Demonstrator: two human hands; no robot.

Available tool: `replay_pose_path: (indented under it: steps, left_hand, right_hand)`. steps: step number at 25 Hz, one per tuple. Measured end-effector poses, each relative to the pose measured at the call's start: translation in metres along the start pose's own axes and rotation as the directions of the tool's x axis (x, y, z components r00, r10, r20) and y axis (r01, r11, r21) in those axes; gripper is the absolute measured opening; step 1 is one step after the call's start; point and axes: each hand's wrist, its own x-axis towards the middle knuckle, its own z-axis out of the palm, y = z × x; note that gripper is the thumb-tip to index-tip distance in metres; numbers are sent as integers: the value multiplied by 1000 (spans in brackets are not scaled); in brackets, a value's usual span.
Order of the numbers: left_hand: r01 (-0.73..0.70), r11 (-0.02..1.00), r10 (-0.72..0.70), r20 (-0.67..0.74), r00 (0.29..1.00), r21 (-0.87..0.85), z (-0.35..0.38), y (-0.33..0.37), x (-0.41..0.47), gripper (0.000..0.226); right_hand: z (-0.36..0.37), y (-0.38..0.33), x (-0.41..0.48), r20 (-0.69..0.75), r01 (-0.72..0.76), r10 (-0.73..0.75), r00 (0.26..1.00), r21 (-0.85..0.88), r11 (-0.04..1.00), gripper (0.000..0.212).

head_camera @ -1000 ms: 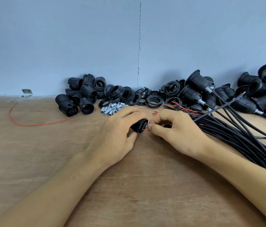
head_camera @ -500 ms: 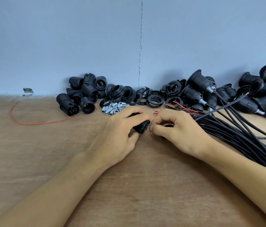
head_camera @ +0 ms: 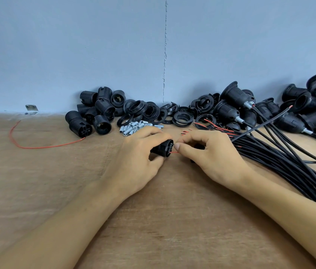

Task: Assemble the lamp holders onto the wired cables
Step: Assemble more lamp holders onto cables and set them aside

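Curled left hand [head_camera: 134, 162] fingers [head_camera: 158, 135] clamp a ribbed black lamp holder [head_camera: 164, 148]; right hand [head_camera: 213, 158] fingers [head_camera: 185, 148] pinch its red wire [head_camera: 174, 152].

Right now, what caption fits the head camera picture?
Left hand grips a lamp holder; right hand pinches a red wire beside it.

Bare left hand [head_camera: 136, 159] and right hand [head_camera: 210, 155], nails [head_camera: 176, 146] apparently short.

I work at a wooden table [head_camera: 36, 191] with a worn, pale grain, pushed against a blue-grey wall [head_camera: 75, 45]. 1 vertical seam [head_camera: 165, 55] runs down that wall. Far to my left, where table meets wall, sits what may be a small metal bracket [head_camera: 31, 108]. Near it, 1 loose red wire [head_camera: 36, 147] curves across the wood.
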Motion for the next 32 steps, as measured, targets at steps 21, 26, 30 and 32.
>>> replay_pose_path:
  steps: [21, 26, 30, 32]
  left_hand:
    - [78, 992, -73, 54, 996, -102, 0, 0, -1, 30]
    - [99, 989, -93, 57, 994, -113, 2, -2, -2, 35]
    - [91, 990, -85, 56, 995, -106, 2, -2, -1, 37]
    - [91, 990, -87, 51, 995, -103, 2, -2, -1, 38]
  right_hand:
    - [0, -9, -5, -25, 45, -46, 999, -27, 999, 12]
    - [-1, -12, -6, -41, 52, -52, 998, -3, 999, 11]
    - [-1, -14, -7, -39, 56, -57, 998, -25, 998, 16]
    - [0, -15, -7, -53, 47, -49, 997, -47, 998, 16]
